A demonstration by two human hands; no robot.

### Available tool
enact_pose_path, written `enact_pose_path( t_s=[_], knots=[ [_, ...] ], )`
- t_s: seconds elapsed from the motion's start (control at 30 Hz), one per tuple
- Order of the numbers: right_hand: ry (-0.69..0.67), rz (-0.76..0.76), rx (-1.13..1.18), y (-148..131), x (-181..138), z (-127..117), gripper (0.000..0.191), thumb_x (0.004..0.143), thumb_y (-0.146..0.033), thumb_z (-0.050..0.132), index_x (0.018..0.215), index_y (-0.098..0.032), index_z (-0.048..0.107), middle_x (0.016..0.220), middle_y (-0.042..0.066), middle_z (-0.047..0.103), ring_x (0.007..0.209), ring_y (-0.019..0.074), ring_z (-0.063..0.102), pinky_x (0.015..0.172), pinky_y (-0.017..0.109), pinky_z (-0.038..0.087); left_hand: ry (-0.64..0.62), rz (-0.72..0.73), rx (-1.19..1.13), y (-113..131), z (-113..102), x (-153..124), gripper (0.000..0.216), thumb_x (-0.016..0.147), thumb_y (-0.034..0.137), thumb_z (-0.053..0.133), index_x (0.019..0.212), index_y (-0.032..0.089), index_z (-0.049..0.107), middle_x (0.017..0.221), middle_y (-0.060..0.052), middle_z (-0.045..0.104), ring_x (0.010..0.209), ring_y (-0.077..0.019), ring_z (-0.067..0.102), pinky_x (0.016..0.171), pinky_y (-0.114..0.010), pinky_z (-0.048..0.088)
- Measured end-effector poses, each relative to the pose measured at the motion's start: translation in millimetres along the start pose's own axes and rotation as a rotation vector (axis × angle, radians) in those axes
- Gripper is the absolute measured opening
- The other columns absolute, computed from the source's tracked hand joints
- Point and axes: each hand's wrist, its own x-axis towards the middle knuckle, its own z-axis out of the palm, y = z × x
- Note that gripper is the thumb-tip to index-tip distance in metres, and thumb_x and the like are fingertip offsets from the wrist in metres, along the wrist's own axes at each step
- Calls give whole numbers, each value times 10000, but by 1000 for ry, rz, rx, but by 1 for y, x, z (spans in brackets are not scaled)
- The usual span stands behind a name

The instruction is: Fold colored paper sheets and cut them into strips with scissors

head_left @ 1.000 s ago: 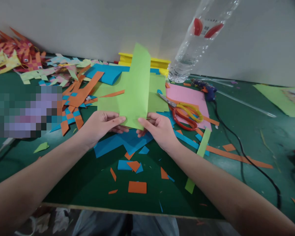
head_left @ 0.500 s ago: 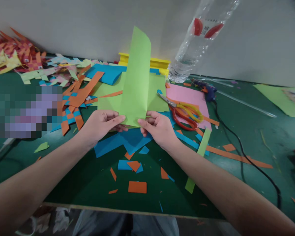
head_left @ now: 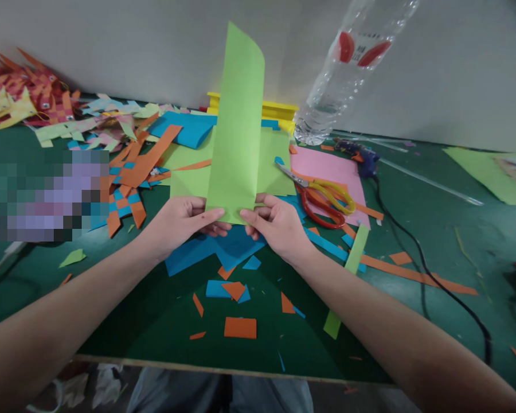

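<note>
A light green sheet of paper (head_left: 237, 120) stands up between my hands, tall and narrow, its upper right corner curling. My left hand (head_left: 191, 218) pinches its lower left corner, thumb in front and fingers behind. On the lower right corner, my right hand (head_left: 275, 221) grips the same way. Below and behind the hands lies blue paper (head_left: 189, 255) on the green table (head_left: 155, 321). More green paper (head_left: 277, 163) lies flat behind the held sheet. Scissors (head_left: 322, 198) with one red and one yellow handle rest to the right of my right hand.
A clear plastic bottle (head_left: 339, 86) stands at the back right. Nearby are pink paper (head_left: 331, 166) and a glue gun (head_left: 361, 158) with a black cord. Woven orange-and-blue strips (head_left: 126, 195) lie left, paper fish (head_left: 30, 92) farther back. Orange scraps (head_left: 239, 327) lie near the front edge.
The green sheet's top has risen and its left edge has shifted slightly left. My left thumb has slid a little to the right along the bottom edge. My right hand stays almost still.
</note>
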Motion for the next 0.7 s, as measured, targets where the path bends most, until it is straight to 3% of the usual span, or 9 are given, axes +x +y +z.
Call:
enact_pose_path(
  t_s=[0.17,0.5,0.7],
  knots=[
    [2,10,-6,-2,-1,1,507,696,-389,795,1033,-170,487,504,-82,631,400,77,514,429,229,403,-10,-24,15,-1,-1,0,320,781,428,755,795,114,695,790,-89,775,715,-176,743,698,-260,601],
    [-25,-3,-19,-2,-1,0,523,718,-406,779,1080,-157,495,517,-76,633,406,79,518,426,227,396,5,-21,6,1,0,0,302,776,414,761,763,122,686,778,-84,775,707,-176,745,691,-254,603],
    [-38,-10,-27,0,-2,-1,395,748,-422,751,968,-164,548,466,-76,595,377,74,486,408,218,391,-34,-31,-17,4,1,-2,282,780,387,759,692,137,662,753,-70,773,693,-165,744,672,-225,599]
  ],
)
